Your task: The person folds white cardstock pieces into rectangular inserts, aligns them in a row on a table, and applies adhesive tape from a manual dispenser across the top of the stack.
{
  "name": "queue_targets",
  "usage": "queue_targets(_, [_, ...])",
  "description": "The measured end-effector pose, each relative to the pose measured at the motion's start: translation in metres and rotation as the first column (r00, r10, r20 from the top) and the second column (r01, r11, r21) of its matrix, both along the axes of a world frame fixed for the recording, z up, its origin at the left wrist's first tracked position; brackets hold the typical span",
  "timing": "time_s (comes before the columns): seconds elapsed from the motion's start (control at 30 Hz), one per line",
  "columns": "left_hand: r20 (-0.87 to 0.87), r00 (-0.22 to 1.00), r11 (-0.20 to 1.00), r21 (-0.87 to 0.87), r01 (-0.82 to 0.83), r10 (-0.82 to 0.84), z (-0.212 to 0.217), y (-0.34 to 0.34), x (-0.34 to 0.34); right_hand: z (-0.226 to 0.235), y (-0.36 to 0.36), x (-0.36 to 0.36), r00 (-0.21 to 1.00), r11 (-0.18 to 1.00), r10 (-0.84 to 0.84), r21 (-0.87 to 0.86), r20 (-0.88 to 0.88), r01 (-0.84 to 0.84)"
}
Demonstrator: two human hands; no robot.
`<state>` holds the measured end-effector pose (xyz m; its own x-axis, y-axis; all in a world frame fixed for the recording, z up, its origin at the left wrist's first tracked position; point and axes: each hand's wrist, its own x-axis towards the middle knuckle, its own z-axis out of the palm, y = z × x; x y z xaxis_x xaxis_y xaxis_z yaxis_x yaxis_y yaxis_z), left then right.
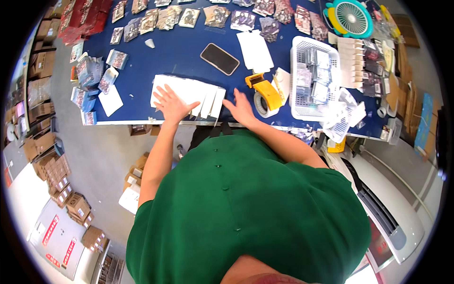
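Note:
A row of overlapping white flat pieces [205, 91], like folded cartons or thick paper, lies near the front edge of the blue table. My left hand [174, 105] rests flat on its left part with the fingers spread. At the right end of the row is my right hand [240, 110], its fingers apart and nothing seen in them. Whether its fingertips touch the last white piece, I cannot tell. Just right of that hand stands a yellow tape dispenser [268, 92] with a roll of tape. A dark-screened phone [220, 59] lies beyond the white pieces.
Piles of printed cards [216, 16] line the far side of the blue table [137, 71]. On the right are a white plastic basket [296, 78] of small packs and a teal fan [351, 18]. Blue-white packets [90, 71] lie at the left, near red boxes [85, 19].

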<state>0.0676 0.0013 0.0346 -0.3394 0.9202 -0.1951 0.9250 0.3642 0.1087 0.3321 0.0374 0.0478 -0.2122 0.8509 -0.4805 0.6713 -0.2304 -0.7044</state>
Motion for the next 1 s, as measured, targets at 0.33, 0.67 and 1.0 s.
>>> queue_targets(0.33, [-0.043,0.998,0.998,0.036,0.046,-0.045,0.001,0.003,0.000,-0.008,0.083,0.144,0.915,0.758,-0.385,-0.524,0.119,0.387])
queue_targets(0.67, [0.056,0.998,0.998,-0.051,-0.040,0.043,0.025,0.010,0.002,0.082,0.069,0.070,0.838,0.843,-0.418,-0.493,-0.352,0.213])
queue_targets(1.0, [0.065,0.994,0.995,0.053,-0.086,0.083,0.020,0.001,-0.001,0.075,0.061,-0.053,0.836,0.988,0.062,-0.085,-0.546,-0.129])
